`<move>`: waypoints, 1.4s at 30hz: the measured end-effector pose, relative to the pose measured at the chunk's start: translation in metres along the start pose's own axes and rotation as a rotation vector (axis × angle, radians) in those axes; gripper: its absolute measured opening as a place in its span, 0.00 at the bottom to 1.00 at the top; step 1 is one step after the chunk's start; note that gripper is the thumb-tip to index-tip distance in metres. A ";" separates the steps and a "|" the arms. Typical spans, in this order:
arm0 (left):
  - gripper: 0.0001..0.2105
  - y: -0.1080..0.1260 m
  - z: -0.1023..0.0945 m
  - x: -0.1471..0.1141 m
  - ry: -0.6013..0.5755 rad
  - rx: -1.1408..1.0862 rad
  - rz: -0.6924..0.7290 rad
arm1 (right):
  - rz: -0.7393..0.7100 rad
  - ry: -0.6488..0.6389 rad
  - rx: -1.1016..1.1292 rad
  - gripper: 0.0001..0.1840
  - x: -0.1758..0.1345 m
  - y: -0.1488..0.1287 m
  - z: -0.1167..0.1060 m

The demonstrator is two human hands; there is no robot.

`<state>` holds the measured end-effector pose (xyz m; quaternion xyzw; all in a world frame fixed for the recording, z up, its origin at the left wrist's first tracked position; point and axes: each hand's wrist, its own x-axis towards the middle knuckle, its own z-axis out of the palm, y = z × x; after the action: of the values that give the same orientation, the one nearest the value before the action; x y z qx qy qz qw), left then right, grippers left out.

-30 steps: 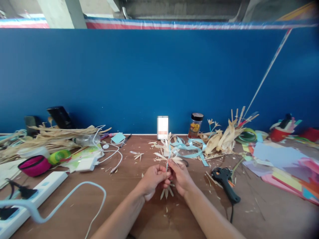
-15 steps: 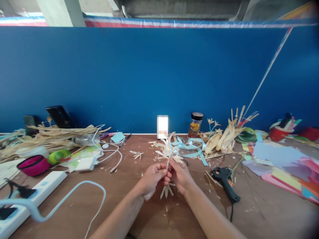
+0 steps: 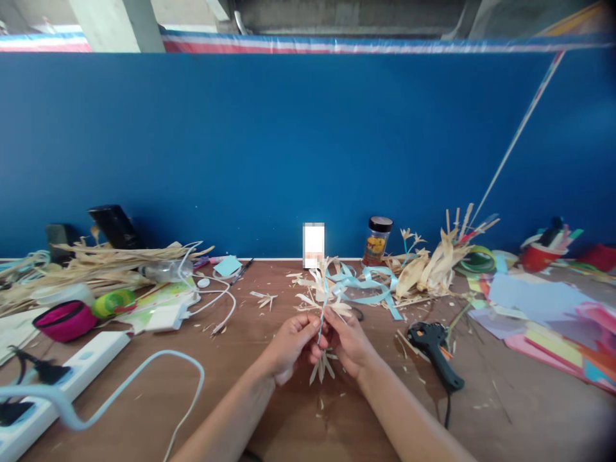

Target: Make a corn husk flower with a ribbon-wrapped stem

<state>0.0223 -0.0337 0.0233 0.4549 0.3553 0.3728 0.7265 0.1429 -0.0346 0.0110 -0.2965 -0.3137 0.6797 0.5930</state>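
Between both hands, at the middle of the table, is a thin stem point(image 3: 321, 325) wrapped in light blue. My left hand point(image 3: 297, 346) is closed, pinching it between thumb and fingers. From the other side, my right hand point(image 3: 351, 340) pinches the same stem higher up. Pale dried husk pieces point(image 3: 315, 289) lie or stand just beyond the fingers; whether some are fixed to the stem I cannot tell. Under the hands lies a pointed, petal-like husk piece point(image 3: 321, 369). A light blue ribbon point(image 3: 370, 282) curls behind my right hand.
A black glue gun point(image 3: 436, 353) lies right of my hands. Behind are a black-lidded jar point(image 3: 378, 242) and a husk bundle point(image 3: 433, 269). Coloured paper point(image 3: 534, 308) spreads at the right. A white power strip point(image 3: 72, 385) and cables point(image 3: 192, 359) occupy the left.
The blue stem has tilted slightly, and more of it shows between my fingers. Both hands keep nearly the same place and grip.
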 end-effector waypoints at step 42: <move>0.10 -0.006 0.002 0.002 0.302 0.501 0.385 | -0.079 0.146 -0.313 0.09 0.001 -0.002 0.002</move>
<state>0.0258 -0.0344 0.0180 0.6173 0.4469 0.4672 0.4482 0.1418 -0.0336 0.0138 -0.4212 -0.3833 0.5754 0.5870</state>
